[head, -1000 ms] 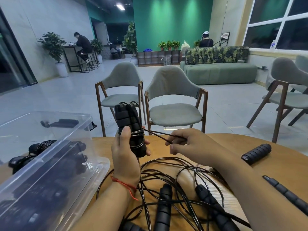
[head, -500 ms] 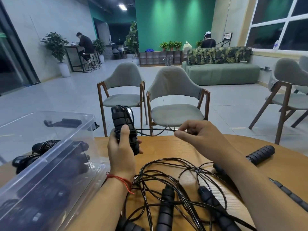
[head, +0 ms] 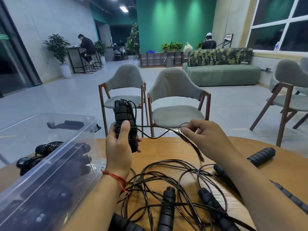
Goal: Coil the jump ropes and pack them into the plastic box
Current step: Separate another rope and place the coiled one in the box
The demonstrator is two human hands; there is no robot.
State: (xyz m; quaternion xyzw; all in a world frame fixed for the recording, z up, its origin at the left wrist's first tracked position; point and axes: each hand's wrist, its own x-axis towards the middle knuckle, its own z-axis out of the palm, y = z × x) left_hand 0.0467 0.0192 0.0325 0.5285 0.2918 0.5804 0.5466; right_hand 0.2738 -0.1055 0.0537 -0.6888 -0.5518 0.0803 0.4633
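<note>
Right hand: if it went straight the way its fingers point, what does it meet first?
Likely the wrapped handle bundle gripped in the left hand; the right hand points left along the cord it pinches. Nothing else shows between, though depth is unclear.

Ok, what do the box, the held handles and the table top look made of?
Box: clear glossy plastic; the ropes inside show through. Handles in the left hand: matte black, ribbed, probably foam or rubber. Table: light wood or laminate, with visible grain.

Bare forearms point(head: 93, 205); a red string bracelet point(head: 115, 176) rings the left wrist.
</note>
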